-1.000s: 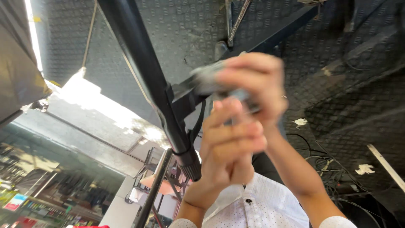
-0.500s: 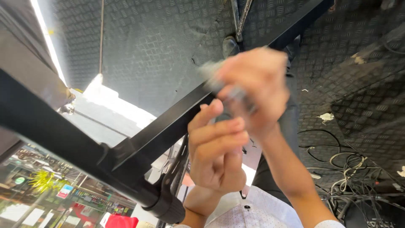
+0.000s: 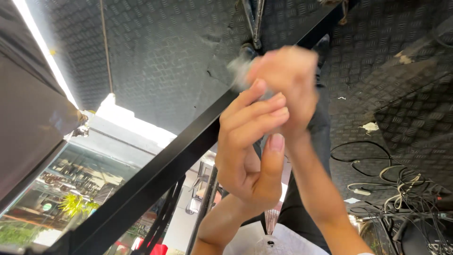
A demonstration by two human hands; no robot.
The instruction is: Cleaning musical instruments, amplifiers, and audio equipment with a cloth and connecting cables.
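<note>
Close to the lens, the left hand [image 3: 252,151] is up in the middle of the view, fingers curled and stacked, thumb standing upright beneath them; whether it pinches anything I cannot tell, the fingers just press up against the other hand. Right behind it, the right hand [image 3: 288,80] is clenched into a fist, blurred, wrapped round a small pale grey object [image 3: 240,71] that pokes out at its left side; too smeared to say what it is. Both forearms drop to the bottom edge, where a white garment [image 3: 264,243] with a dark button shows between them. Just behind the hands, a thick black bar [image 3: 160,174] slants from lower left up to upper right, passing behind the grey object. Farther out, dark diamond-pattern plate flooring [image 3: 174,56] fills the top. To the right, tangled cables [image 3: 401,184] lie on it with pale scraps [image 3: 370,126] nearby. Far left, a bright strip of light [image 3: 42,52] and a glass shop front [image 3: 71,189] with green and red blobs inside
</note>
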